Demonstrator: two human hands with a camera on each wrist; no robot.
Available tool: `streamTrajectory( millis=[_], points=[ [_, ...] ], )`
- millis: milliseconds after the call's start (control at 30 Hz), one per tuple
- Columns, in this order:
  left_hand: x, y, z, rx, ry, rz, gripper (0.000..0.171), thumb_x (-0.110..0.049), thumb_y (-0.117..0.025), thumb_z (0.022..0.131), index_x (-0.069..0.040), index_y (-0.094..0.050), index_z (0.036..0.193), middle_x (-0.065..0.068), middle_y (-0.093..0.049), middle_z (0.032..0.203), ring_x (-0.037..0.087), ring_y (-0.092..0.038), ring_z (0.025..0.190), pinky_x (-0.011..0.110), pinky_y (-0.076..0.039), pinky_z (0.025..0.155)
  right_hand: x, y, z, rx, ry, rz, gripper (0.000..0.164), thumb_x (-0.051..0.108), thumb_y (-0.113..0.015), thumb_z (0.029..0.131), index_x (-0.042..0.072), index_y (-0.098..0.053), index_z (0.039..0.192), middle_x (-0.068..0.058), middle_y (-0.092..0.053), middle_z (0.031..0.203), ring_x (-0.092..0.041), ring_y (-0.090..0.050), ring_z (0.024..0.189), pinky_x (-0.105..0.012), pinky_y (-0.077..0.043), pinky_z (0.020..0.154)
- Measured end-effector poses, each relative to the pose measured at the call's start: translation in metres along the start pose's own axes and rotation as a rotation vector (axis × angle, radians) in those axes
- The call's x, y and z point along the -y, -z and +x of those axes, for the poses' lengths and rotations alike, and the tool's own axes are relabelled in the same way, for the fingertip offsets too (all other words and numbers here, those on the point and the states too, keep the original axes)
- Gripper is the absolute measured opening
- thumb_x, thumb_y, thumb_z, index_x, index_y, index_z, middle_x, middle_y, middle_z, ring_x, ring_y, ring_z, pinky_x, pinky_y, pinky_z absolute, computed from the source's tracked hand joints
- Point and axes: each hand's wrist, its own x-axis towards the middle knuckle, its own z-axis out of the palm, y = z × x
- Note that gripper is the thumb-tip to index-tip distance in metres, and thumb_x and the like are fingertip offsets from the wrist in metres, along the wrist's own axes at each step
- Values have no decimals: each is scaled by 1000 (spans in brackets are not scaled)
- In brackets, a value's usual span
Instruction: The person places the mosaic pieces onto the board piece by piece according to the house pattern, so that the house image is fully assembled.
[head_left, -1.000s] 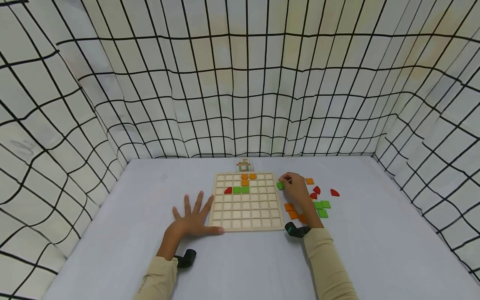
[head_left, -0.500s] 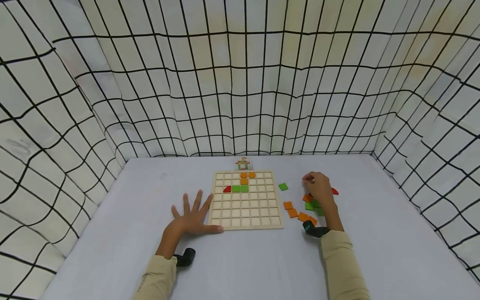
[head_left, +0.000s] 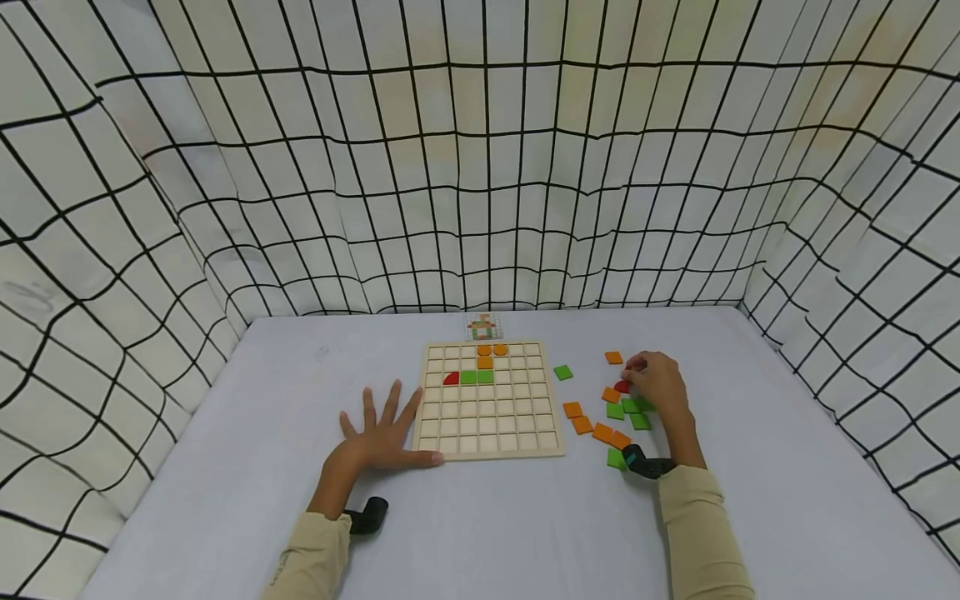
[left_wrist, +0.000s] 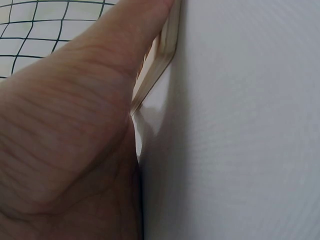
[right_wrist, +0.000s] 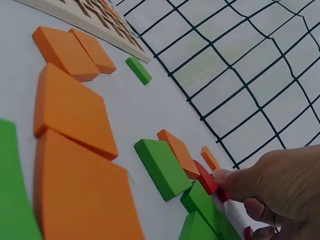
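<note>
The wooden grid board (head_left: 480, 425) lies mid-table. My left hand (head_left: 382, 442) rests with fingers spread at its left side, thumb at the front-left corner. In its cells are a red quarter-circle tile (head_left: 452, 378), two green square tiles (head_left: 477, 377), an orange square (head_left: 485, 363) and two orange rounded tiles (head_left: 492, 350). To the right of the board my right hand (head_left: 660, 383) pinches a red quarter-circle tile (right_wrist: 223, 195) between thumb and fingers, mostly hidden by them. Another red tile (right_wrist: 204, 177) lies right at the thumb tip.
A small pattern card (head_left: 483, 326) lies behind the board. Loose orange tiles (head_left: 582, 425) and green tiles (head_left: 628, 406) are scattered around the right hand. One green tile (head_left: 563, 372) lies beside the board's right edge. Black netting (head_left: 480, 208) over white walls surrounds the table.
My right hand let go of a green tile beside the board and moved right to the red tiles, where its fingers now pinch. The left hand has stayed at the board.
</note>
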Motion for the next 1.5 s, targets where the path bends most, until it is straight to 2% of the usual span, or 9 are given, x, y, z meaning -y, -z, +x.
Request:
streamTrajectory(
  millis=[267, 500, 700, 900, 1100, 1367, 1500],
  points=[
    [-1, 0, -1, 2, 1, 4, 119, -78, -65, 71, -21, -9, 159, 19, 10, 164, 56, 22, 142, 83, 10, 98, -1, -2, 2, 40, -8, -19, 26, 16, -68, 92, -3, -68, 110, -21, -64, 107, -33, -60, 96, -45, -50, 82],
    [-1, 1, -2, -2, 0, -1, 118, -76, -65, 72, -20, -9, 159, 19, 9, 164, 55, 22, 142, 82, 10, 99, -2, 0, 4, 62, 0, -80, 29, 25, -68, 92, 1, -70, 108, -17, -66, 104, -30, -60, 93, -43, -51, 75],
    [-3, 1, -3, -6, 7, -6, 117, -75, -67, 72, -20, -11, 158, 19, 8, 164, 55, 21, 142, 82, 9, 99, -4, -4, 5, 41, 11, -83, 35, 33, -69, 90, 4, -69, 110, -15, -67, 104, -29, -59, 94, -42, -50, 72],
    [-3, 2, -4, -16, 2, -5, 116, -74, -67, 72, -19, -11, 158, 20, 7, 164, 56, 21, 142, 82, 9, 99, 7, -10, 9, 18, 108, -35, 33, 33, -70, 90, 7, -69, 109, -14, -67, 105, -29, -60, 98, -41, -52, 72],
    [-3, 2, -4, -13, 9, -7, 117, -75, -67, 72, -20, -12, 158, 19, 7, 164, 55, 21, 143, 82, 8, 100, 26, -23, 12, 75, 193, 33, 30, 31, -71, 90, 8, -68, 109, -12, -67, 107, -28, -60, 99, -44, -53, 79],
    [-3, 2, -3, -19, 11, 4, 117, -76, -67, 71, -20, -12, 158, 19, 7, 164, 55, 20, 143, 82, 8, 100, 52, -49, 13, 116, 347, 68, 24, 25, -72, 90, 8, -69, 106, -9, -66, 103, -25, -57, 98, -43, -50, 86],
    [-2, 1, -3, -16, 16, 14, 117, -77, -65, 71, -21, -11, 158, 19, 7, 164, 55, 20, 143, 82, 7, 100, 67, -60, 12, 141, 389, 54, 25, 28, -71, 91, 10, -68, 108, -6, -66, 103, -22, -59, 97, -41, -51, 86]
  ],
)
